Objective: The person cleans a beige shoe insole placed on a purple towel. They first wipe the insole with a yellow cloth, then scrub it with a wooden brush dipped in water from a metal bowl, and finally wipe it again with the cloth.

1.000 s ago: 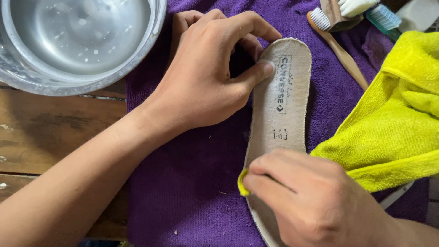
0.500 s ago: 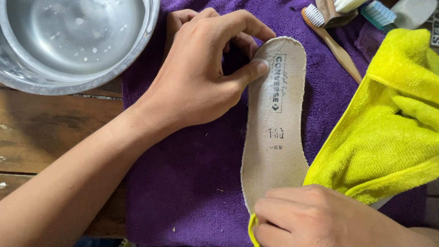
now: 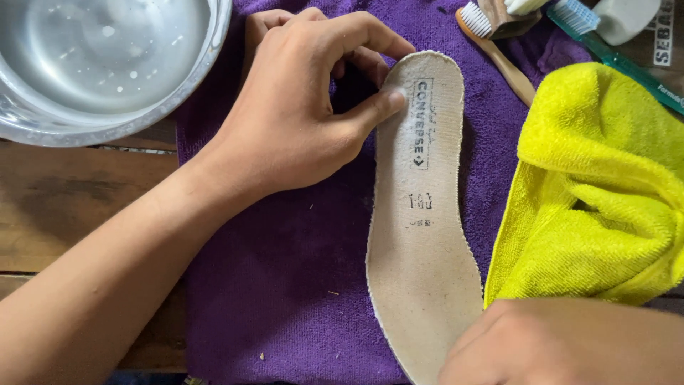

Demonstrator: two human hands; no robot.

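left hand (image 3: 292,121) pins insole (image 3: 420,249) top | right hand (image 3: 563,342) at heel edge, yellow cloth (image 3: 605,192)

A matt, fibrous beige insole (image 3: 422,235) is lying on a nappy purple terry towel (image 3: 285,285), beside fluffy yellow microfibre cloth (image 3: 605,207), a shiny wet metal bowl (image 3: 107,64) and a worn wooden bench (image 3: 78,192).

1 insole (image 3: 422,235), 2 cloths (purple (image 3: 285,285), yellow (image 3: 598,207)), 1 bowl (image 3: 107,71), 2 toothbrushes (image 3: 499,50).
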